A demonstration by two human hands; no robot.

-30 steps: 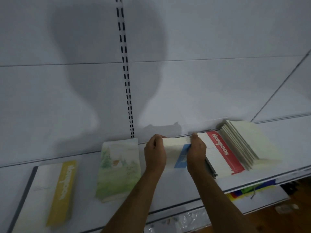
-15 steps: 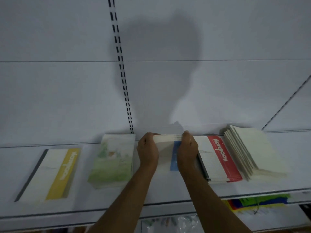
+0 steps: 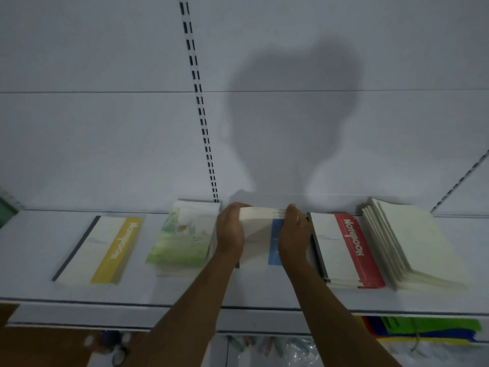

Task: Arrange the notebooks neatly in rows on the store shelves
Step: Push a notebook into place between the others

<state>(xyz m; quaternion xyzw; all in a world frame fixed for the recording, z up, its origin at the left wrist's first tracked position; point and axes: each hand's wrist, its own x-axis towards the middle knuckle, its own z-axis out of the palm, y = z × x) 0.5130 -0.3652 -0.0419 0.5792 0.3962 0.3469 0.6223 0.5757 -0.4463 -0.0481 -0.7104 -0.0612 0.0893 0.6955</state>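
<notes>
A: White metal, all of it: the back panel (image 3: pixel 105 128) with one slotted upright (image 3: pixel 201 112), and the shelf (image 3: pixel 31 276) below carrying the notebooks.

B: How many stacks along the shelf?

A: Five. From the shelf's left end: a yellow-banded notebook (image 3: pixel 98 250), a green-covered stack (image 3: pixel 182 237), the blue-banded stack (image 3: pixel 260 239) in the middle, a red-banded stack (image 3: pixel 344 250), and a fanned cream stack (image 3: pixel 412 242) nearest the right end. All sit between the back edge and the front edge.

B: And the hands?

A: Both forearms reach up from the bottom of the view over the shelf's front edge. The left hand (image 3: pixel 229 231) grips the left side of the blue-banded stack, fingers pressed together and curled over its far end. The right hand (image 3: pixel 293 234) grips the right side the same way, thumb tucked against the pages. The stack's far end is lifted, so the page edges show between the two hands.

B: Anything hard to read?

A: The hands cover most of that stack's cover; only a strip of blue shows. How many notebooks each stack holds can't be counted. Below the shelf's front edge, coloured sheets (image 3: pixel 423 327) at the right are cut off and blurred, and the items under the middle are too smeared to name.
</notes>
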